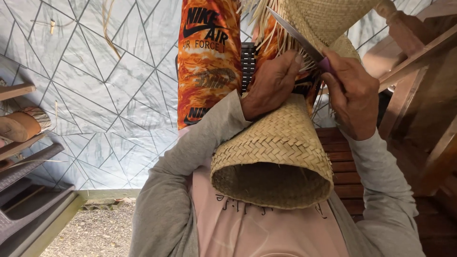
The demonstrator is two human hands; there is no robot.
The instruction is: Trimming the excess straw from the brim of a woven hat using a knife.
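Note:
I hold a woven straw piece (pixel 278 143), shaped like a wide tube, against my chest with its open end (pixel 271 184) facing the camera. Its far end widens into a woven brim (pixel 328 19) with a fringe of loose straw ends (pixel 281 45). My left hand (pixel 272 84) grips the top of the tube and pinches the fringe. My right hand (pixel 351 97) is closed around the purple handle of a knife (pixel 297 37). The blade lies across the loose straw ends just above my left fingers.
Orange flame-patterned fabric (pixel 208 62) hangs beyond my hands. Pale tiling with grey lines (pixel 95 95) fills the left. Wooden furniture (pixel 419 90) and a slatted bench (pixel 345 164) stand at right. Dark plastic steps (pixel 28 195), a brown roll (pixel 19 126) and gravel (pixel 90 233) lie at left.

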